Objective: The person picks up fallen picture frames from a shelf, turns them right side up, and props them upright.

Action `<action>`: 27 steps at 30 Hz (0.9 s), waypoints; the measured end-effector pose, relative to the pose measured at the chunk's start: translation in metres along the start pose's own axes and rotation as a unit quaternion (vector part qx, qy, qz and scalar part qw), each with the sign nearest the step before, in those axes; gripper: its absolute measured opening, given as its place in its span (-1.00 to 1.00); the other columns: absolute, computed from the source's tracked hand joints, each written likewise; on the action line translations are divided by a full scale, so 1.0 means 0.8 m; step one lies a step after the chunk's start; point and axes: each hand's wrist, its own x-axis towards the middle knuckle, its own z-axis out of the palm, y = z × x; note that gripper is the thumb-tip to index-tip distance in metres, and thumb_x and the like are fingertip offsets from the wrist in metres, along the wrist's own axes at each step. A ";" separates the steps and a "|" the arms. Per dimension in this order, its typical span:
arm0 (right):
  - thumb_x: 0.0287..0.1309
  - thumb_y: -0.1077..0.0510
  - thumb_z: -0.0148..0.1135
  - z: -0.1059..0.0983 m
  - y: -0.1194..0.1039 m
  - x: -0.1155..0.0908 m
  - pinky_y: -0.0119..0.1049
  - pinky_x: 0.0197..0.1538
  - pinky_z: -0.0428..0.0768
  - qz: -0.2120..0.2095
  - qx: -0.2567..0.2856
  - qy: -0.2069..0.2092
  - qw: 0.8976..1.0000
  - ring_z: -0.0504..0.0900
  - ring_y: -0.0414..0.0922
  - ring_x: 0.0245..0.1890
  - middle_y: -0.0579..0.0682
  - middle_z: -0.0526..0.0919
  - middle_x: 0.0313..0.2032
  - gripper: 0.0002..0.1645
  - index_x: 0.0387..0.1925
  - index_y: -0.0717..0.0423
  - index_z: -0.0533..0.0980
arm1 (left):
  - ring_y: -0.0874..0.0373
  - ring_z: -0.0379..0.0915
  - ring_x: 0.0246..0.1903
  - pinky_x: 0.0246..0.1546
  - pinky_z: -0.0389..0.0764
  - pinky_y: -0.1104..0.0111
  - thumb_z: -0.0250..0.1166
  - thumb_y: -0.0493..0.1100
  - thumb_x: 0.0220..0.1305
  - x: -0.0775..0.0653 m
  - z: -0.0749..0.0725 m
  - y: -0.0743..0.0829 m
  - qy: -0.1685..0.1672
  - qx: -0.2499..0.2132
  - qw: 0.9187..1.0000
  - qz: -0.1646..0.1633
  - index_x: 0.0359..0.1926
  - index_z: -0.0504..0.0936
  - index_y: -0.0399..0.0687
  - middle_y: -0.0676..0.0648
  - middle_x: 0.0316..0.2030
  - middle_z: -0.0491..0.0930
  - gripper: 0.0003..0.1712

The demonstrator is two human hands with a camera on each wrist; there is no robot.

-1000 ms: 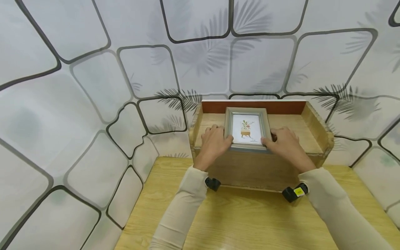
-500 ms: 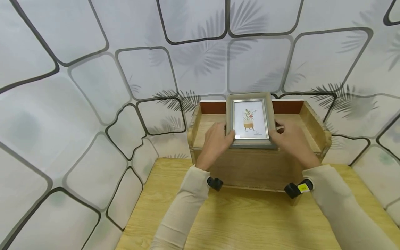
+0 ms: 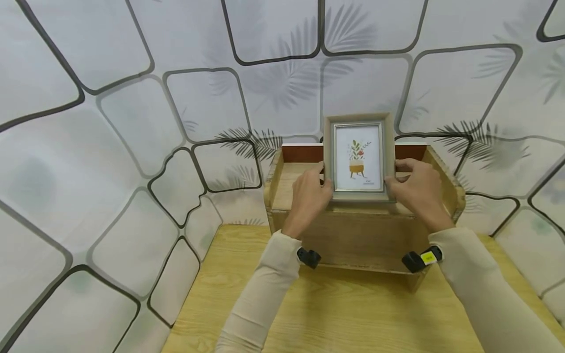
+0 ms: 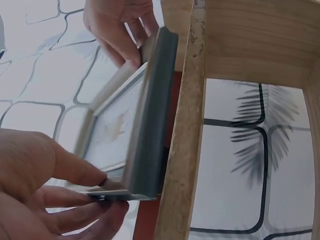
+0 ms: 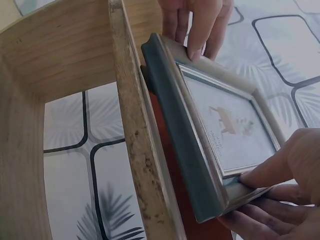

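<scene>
A picture frame with a beige-grey border and a print of a potted plant is held nearly upright over the top of a wooden shelf unit. My left hand pinches its left side near the lower corner, thumb on the front. On the opposite side, my right hand grips the frame the same way. In the left wrist view the frame's blue-grey bottom edge is close beside the shelf board. The right wrist view shows thumb and fingers on either side of the border.
The shelf unit has raised side boards and a reddish-brown back strip. It stands on a yellow wood-grain table. A patterned wall covering rises behind and at both sides.
Both hands have raised the picture frame and tilted it from leaning far back to nearly upright. It has also shifted slightly right.
</scene>
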 end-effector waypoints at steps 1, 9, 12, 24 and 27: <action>0.23 0.16 0.28 0.000 0.000 0.000 -0.10 -0.28 0.54 0.003 0.005 0.007 1.000 0.74 0.24 -0.16 0.35 0.66 0.05 -0.47 0.18 0.36 0.53 | 0.05 0.70 -0.24 -0.13 0.62 0.11 0.19 -0.26 0.41 0.000 0.001 0.000 0.005 0.000 1.000 -0.002 0.35 0.48 -0.28 -0.16 -0.01 0.72 -0.48; 0.26 0.15 0.31 0.007 0.004 0.001 -0.06 -0.25 0.57 0.006 0.027 0.039 0.999 0.72 0.26 -0.11 0.36 0.65 0.03 -0.53 0.12 0.34 0.51 | -0.01 0.71 -0.28 -0.15 0.64 0.06 0.23 -0.29 0.42 0.000 0.006 0.002 0.048 -0.011 0.999 -0.003 0.33 0.50 -0.24 -0.18 0.01 0.71 -0.51; 0.25 0.16 0.32 0.008 0.006 0.003 -0.28 -0.32 0.52 0.006 0.030 0.051 0.998 0.72 0.27 -0.14 0.39 0.66 -0.02 -0.53 0.10 0.35 0.50 | -0.01 0.71 -0.13 -0.08 0.62 0.05 0.25 -0.29 0.40 0.003 0.009 0.001 0.059 -0.020 0.998 0.002 0.31 0.51 -0.22 -0.16 0.03 0.71 -0.52; 0.19 0.24 0.34 0.021 0.018 0.006 -0.63 -0.27 0.36 0.021 0.080 0.100 0.992 0.70 0.23 -0.05 0.38 0.66 -0.03 -0.57 0.03 0.39 0.47 | 0.04 0.69 -0.06 0.05 0.56 0.06 0.29 -0.35 0.36 0.008 0.021 -0.002 0.069 -0.061 0.996 0.015 0.26 0.47 -0.21 -0.15 0.09 0.66 -0.53; 0.18 0.25 0.35 0.023 0.020 0.006 -0.60 -0.26 0.36 0.022 0.081 0.108 0.991 0.71 0.22 -0.07 0.36 0.67 -0.05 -0.57 0.01 0.39 0.46 | 0.04 0.69 -0.06 0.06 0.56 0.06 0.30 -0.36 0.35 0.010 0.023 -0.003 0.070 -0.068 0.995 0.016 0.25 0.46 -0.19 -0.13 0.10 0.65 -0.53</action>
